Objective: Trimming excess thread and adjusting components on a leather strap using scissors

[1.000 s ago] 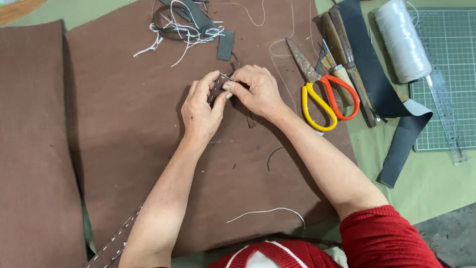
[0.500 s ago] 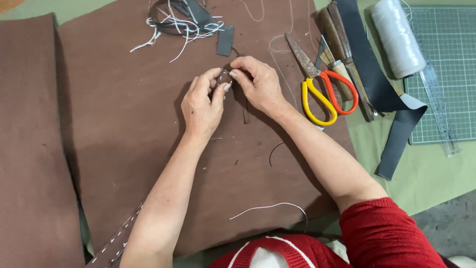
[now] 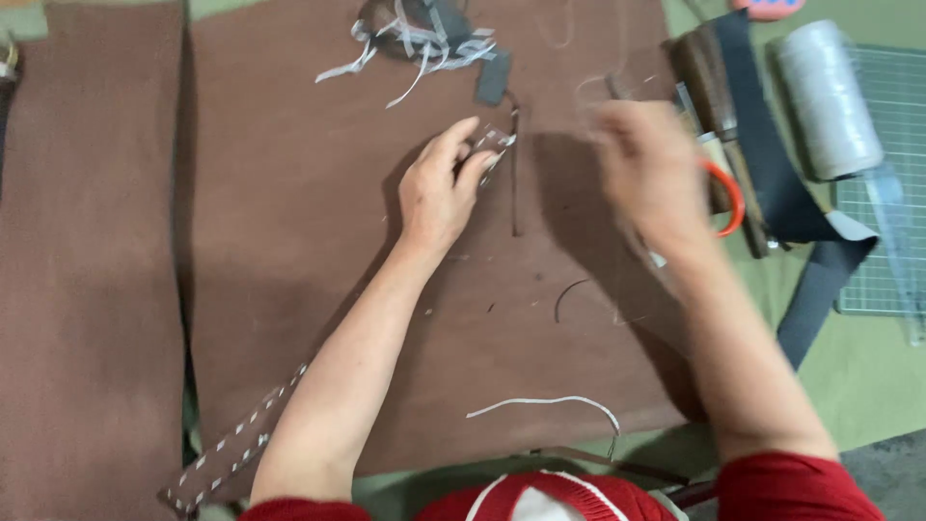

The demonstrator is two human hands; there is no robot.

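My left hand (image 3: pixel 439 188) pinches the end of a narrow brown stitched leather strap (image 3: pixel 494 145) against the big brown leather sheet (image 3: pixel 318 251). The strap's other end (image 3: pixel 227 458) shows under my forearm near the front edge. My right hand (image 3: pixel 648 174) is blurred and lifted to the right, over the orange-handled scissors (image 3: pixel 725 198); whether it holds anything is unclear. A thin dark leather strip (image 3: pixel 515 169) lies between the two hands.
A tangle of white thread and dark scraps (image 3: pixel 420 39) lies at the top. Wooden-handled tools (image 3: pixel 709 72), a white thread spool (image 3: pixel 828 96), a dark strap (image 3: pixel 820 280) and a green cutting mat (image 3: pixel 892 174) sit right. A second brown sheet (image 3: pixel 82 289) lies left. A white thread (image 3: pixel 550 403) rests near me.
My right hand has let go of the strap end and swung right toward the scissors. The left hand keeps hold of the strap. The view has shifted.
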